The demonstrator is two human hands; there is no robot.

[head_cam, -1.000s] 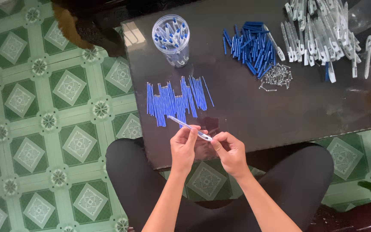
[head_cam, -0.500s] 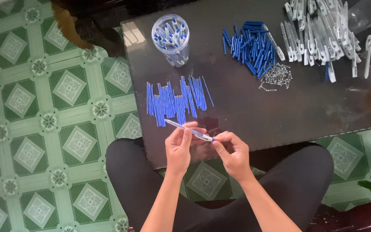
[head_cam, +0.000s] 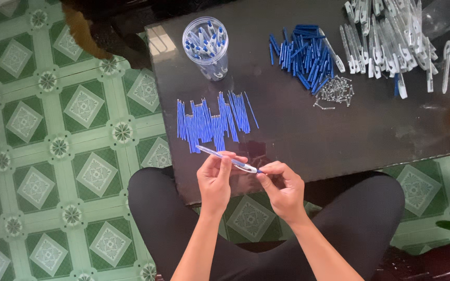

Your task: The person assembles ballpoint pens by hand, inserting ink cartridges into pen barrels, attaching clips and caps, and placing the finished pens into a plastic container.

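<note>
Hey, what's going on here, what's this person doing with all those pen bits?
A person sitting at a dark low table holds one clear pen in both hands: the left hand grips the barrel, the right hand pinches its end. On the table lie a row of blue refills, a clear cup of pens, a heap of blue parts, small springs and clear barrels.

Dark, shiny counter (head_cam: 287, 151) on a green tiled floor (head_cam: 53, 156). On it: a row of thin blue refills (head_cam: 212, 120), a clear cup of pens (head_cam: 205, 48), blue caps (head_cam: 300, 54), little springs (head_cam: 334, 93), clear pen bodies (head_cam: 391, 41).
</note>
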